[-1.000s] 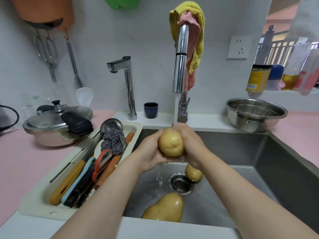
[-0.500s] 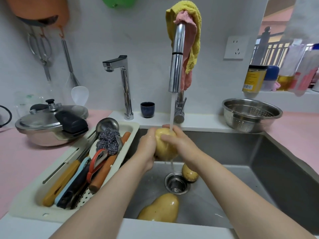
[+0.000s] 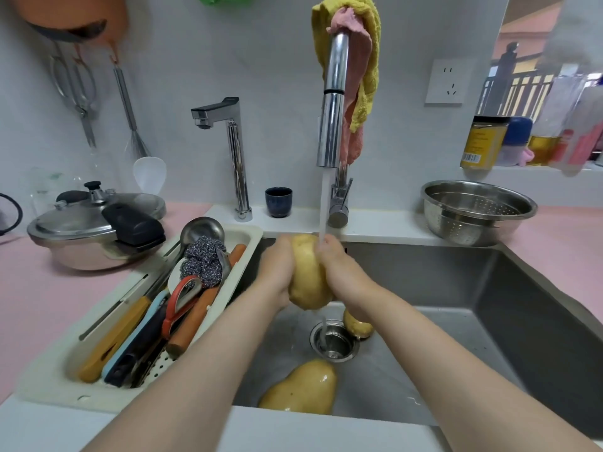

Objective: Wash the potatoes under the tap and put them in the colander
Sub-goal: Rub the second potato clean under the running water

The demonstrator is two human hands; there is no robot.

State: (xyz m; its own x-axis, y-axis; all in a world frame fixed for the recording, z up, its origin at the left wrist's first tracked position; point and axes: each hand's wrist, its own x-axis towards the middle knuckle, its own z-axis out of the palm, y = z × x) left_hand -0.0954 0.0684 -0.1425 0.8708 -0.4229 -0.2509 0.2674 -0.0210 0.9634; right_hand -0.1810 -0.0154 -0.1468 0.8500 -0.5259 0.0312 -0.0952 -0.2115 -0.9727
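Left hand [image 3: 276, 272], right hand [image 3: 347, 278]: opposed grips.

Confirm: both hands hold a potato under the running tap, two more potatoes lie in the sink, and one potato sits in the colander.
Wrong: the head view shows the colander empty. The rest holds: left hand and right hand hold a potato under the running tap, a big potato and a small potato lie in the sink.

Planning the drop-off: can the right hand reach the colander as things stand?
Probably yes. The colander stands open-topped on the counter right of the sink, on the side of the right hand, nothing visible between them. That hand and the left hand grip the potato now.
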